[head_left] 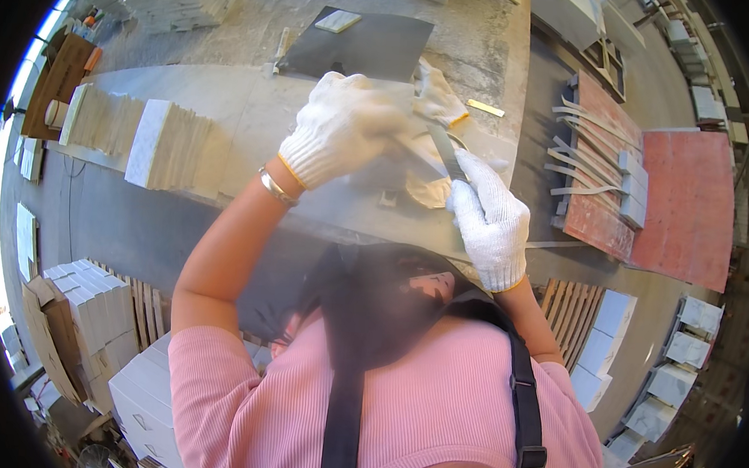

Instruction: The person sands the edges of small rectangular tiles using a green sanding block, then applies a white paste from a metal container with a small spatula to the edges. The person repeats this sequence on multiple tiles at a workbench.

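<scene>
My left hand (336, 133), in a white knit glove, is raised over the worktable with its fingers curled closed. A pale, blurred shape lies beside and under these fingers; I cannot make out what they grip. My right hand (491, 220), gloved as well, is closed round a flat grey metal strip (446, 150), like a file or scraper blade, pointing up and left toward the left hand. Just beyond the strip a loose white glove (439, 96) rests on the table. Behind the hands lies a dark sheet (360, 49) with a small pale tile piece (338, 21) on it.
Stacked tiles (167, 146) stand on edge along the table's left. A small yellow strip (485, 109) lies at right. Further right, a reddish board (602, 158) carries pale strips. Boxes (95, 320) and wooden pallets (569, 302) flank me.
</scene>
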Motion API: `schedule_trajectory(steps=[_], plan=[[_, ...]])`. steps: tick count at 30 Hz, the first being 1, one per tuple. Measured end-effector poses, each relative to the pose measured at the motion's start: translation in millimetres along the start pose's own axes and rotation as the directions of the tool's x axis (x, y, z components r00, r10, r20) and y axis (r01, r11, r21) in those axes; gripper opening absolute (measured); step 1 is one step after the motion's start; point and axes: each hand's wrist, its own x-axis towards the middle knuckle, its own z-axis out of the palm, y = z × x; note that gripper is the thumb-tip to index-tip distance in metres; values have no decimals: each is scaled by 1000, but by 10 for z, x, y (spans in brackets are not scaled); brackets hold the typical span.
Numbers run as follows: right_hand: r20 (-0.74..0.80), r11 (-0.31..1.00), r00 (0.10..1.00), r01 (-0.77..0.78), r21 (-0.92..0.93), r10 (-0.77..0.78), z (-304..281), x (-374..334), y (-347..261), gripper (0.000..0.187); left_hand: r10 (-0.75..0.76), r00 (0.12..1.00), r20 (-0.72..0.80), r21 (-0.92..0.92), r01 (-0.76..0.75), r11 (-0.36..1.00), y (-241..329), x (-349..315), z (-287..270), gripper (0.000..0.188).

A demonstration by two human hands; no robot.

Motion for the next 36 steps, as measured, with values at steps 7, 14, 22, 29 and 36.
schedule_trajectory(steps=[7,14,22,29,36], plan=[[-35,978,978,205,-38,-207,83,44,72,39,-13,999,-49,25,14,1000,52,-55,33,19],[121,877,948,-317,362,293,-244,-82,227,38,-40,977,-208,131,68,989,343,-567,164,38],[227,916,963,-219,335,147,47,-143,548,38,-160,987,11,167,156,974,472,-695,250,67],[173,964,985,-70,257,26,137,-55,698,38,-246,969,25,135,241,961,476,-510,270,94],[140,996,990,9,93,-22,150,-267,638,39,-250,965,-81,130,259,957,483,-476,350,79]])
